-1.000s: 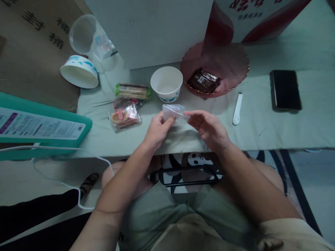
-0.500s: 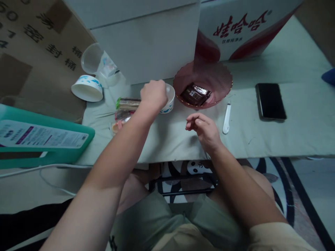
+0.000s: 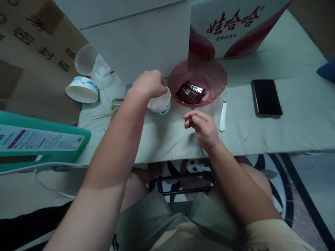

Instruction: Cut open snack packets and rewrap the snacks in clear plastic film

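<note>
A white paper bowl with blue marks (image 3: pixel 162 111) stands on the cloth-covered table in front of me. My left hand (image 3: pixel 150 83) reaches over it from the left, its fingers pinched at the bowl's far right rim. The palm covers part of the bowl, and the fingertips are mostly hidden. Just right of the bowl, my right hand (image 3: pixel 204 127) hovers above the table, fingers loosely curled and thumb apart, with nothing visible in it. Behind it is a pink ribbed glass bowl (image 3: pixel 214 75) holding dark brown sachets (image 3: pixel 192 92). A white utility knife (image 3: pixel 223 116) lies beside that hand.
A black phone (image 3: pixel 267 97) lies at the right. At the left are a tipped paper bowl (image 3: pixel 82 96), clear plastic cups (image 3: pixel 85 59) and a green jug (image 3: pixel 81 134). White cartons (image 3: pixel 138 50) line the back. My left arm partly hides a green-ended packet (image 3: pixel 116 104).
My left hand has lifted slightly and moved back, so more of the paper bowl shows under it. My right hand has hardly moved. The whole view has shifted a little.
</note>
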The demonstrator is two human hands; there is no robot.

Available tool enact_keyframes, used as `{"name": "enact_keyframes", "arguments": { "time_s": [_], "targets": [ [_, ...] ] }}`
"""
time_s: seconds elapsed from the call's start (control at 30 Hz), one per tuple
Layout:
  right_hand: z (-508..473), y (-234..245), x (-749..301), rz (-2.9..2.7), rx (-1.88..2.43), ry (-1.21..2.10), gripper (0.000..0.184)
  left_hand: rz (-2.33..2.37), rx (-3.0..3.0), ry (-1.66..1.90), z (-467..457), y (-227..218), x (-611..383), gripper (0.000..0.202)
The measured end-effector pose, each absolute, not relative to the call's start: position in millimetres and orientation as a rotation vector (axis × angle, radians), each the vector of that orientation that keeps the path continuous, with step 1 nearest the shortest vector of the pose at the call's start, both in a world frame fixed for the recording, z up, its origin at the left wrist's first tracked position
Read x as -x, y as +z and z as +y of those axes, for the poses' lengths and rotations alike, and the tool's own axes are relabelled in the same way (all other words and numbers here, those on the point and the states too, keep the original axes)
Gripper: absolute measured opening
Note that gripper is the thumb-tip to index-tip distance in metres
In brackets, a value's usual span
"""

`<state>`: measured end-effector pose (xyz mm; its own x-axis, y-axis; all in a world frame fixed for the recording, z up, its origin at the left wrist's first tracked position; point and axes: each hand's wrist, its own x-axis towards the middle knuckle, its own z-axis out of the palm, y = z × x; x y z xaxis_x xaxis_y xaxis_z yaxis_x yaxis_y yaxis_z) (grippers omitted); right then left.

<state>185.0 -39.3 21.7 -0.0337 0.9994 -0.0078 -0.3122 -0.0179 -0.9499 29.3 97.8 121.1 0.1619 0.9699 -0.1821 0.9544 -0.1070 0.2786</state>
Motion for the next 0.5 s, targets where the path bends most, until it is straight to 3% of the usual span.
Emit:
{"name": "enact_keyframes", "arguments": {
  "time_s": [0.1,0.17,0.2,0.3,0.4,0.5],
  "targets": [
    [-40.1,21.4,-184.1,-0.985,0.978,1.371,0.022,1.695,-1.995,0.85,45.3,118.4,-2.3,0.01],
    [-41.2,19.6,-182.8,-0.995,0.991,1.368,0.021,1.841,-1.815,1.196,10.4,98.5,26.9,0.006],
    [-41.9,18.2,-181.7,-1.006,1.003,1.362,0.021,1.983,-1.755,1.229,-4.4,85.2,43.0,0.002],
    [-44.6,12.9,-177.5,-1.045,1.052,1.339,0.021,2.335,-1.646,1.108,-33.2,44.9,87.8,0.022],
    [-46.4,8.3,-172.0,-1.066,1.09,1.334,0.018,2.284,-1.674,0.801,-41.3,19.2,118.0,0.05],
    [-46.4,6.1,-166.2,-1.073,1.105,1.332,0.017,2.184,-1.749,0.729,-40.8,14.6,134.6,0.051]
  ]
}}
